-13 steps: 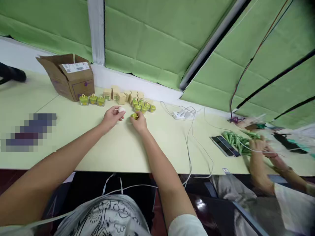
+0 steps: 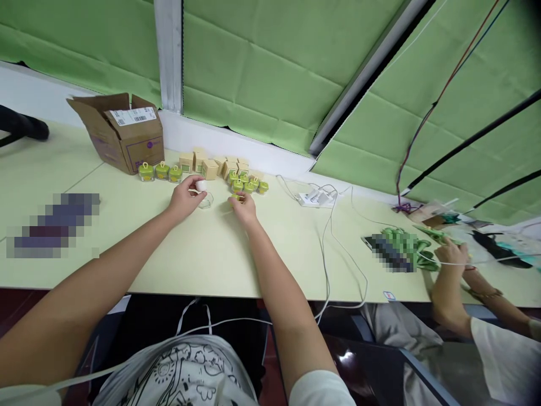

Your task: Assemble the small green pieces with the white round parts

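Note:
My left hand (image 2: 186, 195) holds a small white round piece (image 2: 201, 185) at its fingertips, just above a clear little jar (image 2: 205, 200) on the pale table (image 2: 203, 254). My right hand (image 2: 242, 206) pinches a small green lid (image 2: 235, 197) close to a cluster of green-lidded jars (image 2: 247, 184). Behind them stand several small tan boxes (image 2: 211, 164). Three more green-lidded jars (image 2: 160, 171) stand in a row to the left.
An open cardboard box (image 2: 122, 135) stands at the back left. A white power strip (image 2: 315, 197) with cables lies to the right. Another person's hand (image 2: 450, 251) works among green items (image 2: 406, 239) at the far right.
My left hand has moved back and slightly left with the white piece, and a clear jar now shows on the table under it. My right hand shifted slightly back. The other person's hand moved right.

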Demonstrator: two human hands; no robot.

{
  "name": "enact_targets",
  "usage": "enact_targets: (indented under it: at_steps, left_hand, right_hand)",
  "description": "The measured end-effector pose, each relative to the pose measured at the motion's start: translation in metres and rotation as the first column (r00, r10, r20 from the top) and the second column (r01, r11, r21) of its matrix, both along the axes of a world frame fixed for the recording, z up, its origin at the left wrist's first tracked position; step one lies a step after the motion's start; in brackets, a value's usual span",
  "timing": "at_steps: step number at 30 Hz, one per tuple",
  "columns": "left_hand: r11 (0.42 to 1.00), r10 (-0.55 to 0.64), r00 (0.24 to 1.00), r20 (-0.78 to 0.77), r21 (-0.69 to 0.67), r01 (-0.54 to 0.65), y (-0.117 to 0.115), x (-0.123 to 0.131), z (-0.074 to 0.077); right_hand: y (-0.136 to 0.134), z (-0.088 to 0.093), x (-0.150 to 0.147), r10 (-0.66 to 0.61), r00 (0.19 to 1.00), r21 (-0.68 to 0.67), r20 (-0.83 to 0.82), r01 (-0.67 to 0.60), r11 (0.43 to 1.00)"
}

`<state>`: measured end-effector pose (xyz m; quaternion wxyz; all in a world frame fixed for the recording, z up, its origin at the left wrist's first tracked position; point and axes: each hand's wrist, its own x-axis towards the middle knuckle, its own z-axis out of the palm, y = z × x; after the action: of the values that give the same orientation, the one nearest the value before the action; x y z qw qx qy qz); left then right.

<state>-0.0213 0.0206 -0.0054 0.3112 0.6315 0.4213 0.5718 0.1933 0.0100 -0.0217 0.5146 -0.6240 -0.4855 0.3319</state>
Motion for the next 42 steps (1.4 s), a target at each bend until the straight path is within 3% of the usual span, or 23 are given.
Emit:
enact_targets:
  at_steps: [4, 13, 16, 18, 21, 26, 35, 42]
  left_hand:
    - [0.998, 0.036, 0.998, -0.058, 0.047, -0.034, 0.000, -0.003, -0.001]
    - [0.995, 0.032, 0.989, -0.147, 0.097, -0.018, -0.003, -0.001, -0.002]
    - [0.996, 0.031, 0.987, -0.155, 0.088, -0.018, -0.005, 0.000, -0.001]
    - [0.997, 0.035, 0.985, -0.166, 0.079, -0.022, -0.006, 0.001, 0.000]
    - [0.997, 0.034, 0.985, -0.167, 0.072, -0.023, -0.008, 0.001, 0.001]
    - [0.996, 0.039, 0.985, -0.168, 0.085, -0.025, -0.007, 0.001, -0.001]
    - [0.998, 0.038, 0.983, -0.178, 0.053, -0.029, -0.011, 0.002, 0.002]
    - [0.998, 0.031, 0.985, -0.171, 0.059, -0.022, -0.010, 0.002, 0.001]
  right_hand:
    - [-0.004, 0.002, -0.002, 0.008, 1.000, -0.052, 0.017, -0.007, 0.999]
    - [-0.003, -0.003, -0.005, 0.056, 0.998, -0.027, 0.021, -0.055, 0.998]
    - [-0.005, 0.001, -0.007, 0.057, 0.992, -0.022, -0.116, -0.060, 0.998]
    - [-0.007, 0.006, -0.009, 0.083, 0.938, -0.046, -0.336, -0.104, 0.994]
    - [-0.010, 0.016, -0.009, 0.084, 0.785, -0.065, -0.613, -0.156, 0.986]
    - [-0.013, 0.025, -0.008, -0.032, 0.641, -0.139, -0.767, -0.117, 0.983]
    - [-0.013, 0.026, -0.008, -0.086, 0.607, -0.172, -0.790, -0.085, 0.981]
    - [-0.013, 0.026, -0.007, -0.057, 0.605, -0.124, -0.794, -0.070, 0.990]
